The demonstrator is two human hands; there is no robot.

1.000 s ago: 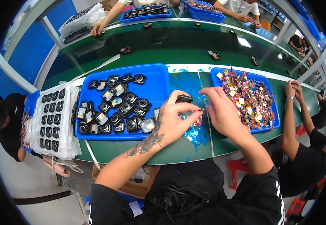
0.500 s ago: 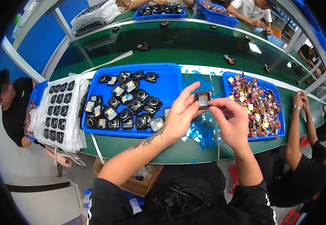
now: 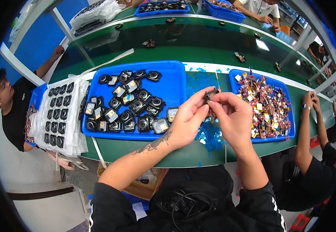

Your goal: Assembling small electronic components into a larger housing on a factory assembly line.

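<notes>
Above the green table, both my hands meet around a small black watch case (image 3: 211, 94). My left hand (image 3: 189, 118) supports it from the left with fingers closed round it. From the other side my right hand (image 3: 235, 118) pinches at the case with thumb and forefinger. Fingers cover much of the case, and a small reddish piece shows just below it. To the left, a blue tray (image 3: 170, 77) holds several black watch cases (image 3: 137, 106), some with square glassy faces up. On the right, another blue tray (image 3: 291, 125) is heaped with small red, yellow and white parts (image 3: 266, 110).
Blue film scraps (image 3: 210, 133) litter the table between the trays. A white sheet-like tray (image 3: 70, 127) with rows of black cases stands at far left. Behind runs a green conveyor belt (image 3: 199, 42) carrying scattered parts. Co-workers sit left, right and across.
The watch case has been tilted and raised slightly, and my right fingers have closed in over it. The person on the left now reaches an arm toward the belt.
</notes>
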